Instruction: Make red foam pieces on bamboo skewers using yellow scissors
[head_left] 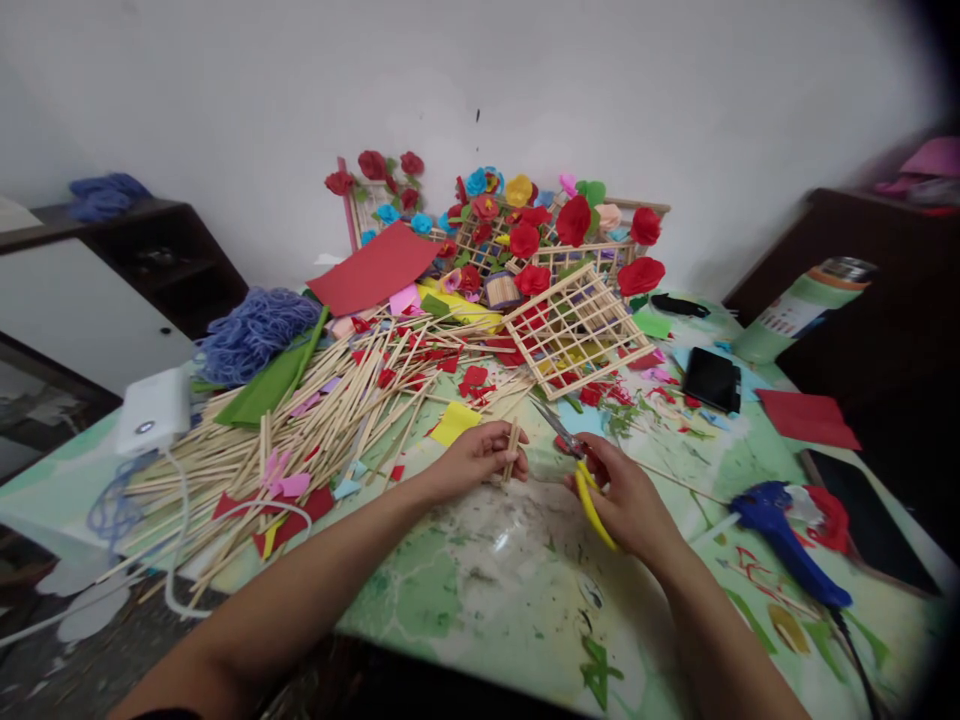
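Note:
My left hand point(480, 460) pinches a few short wooden sticks point(512, 447), held roughly upright above the middle of the table. To its right, my right hand point(626, 492) is closed on yellow-handled scissors point(592, 505), whose metal blades point up and to the left, away from the sticks. A yellow paper piece point(456, 424) lies just beyond my left hand. Behind both hands a wooden stick lattice point(577, 330) leans on the heap of paper flowers. A large pile of loose sticks point(360, 400) spreads across the left of the table.
Blue yarn point(259, 330) and a white device point(154, 410) with a cable are at the left. On the right are a blue glue gun point(791, 550), a black phone point(712, 379), a dark tablet-like object point(866, 520) and a green bottle point(802, 308). Red paper flowers point(574, 220) stand at the back.

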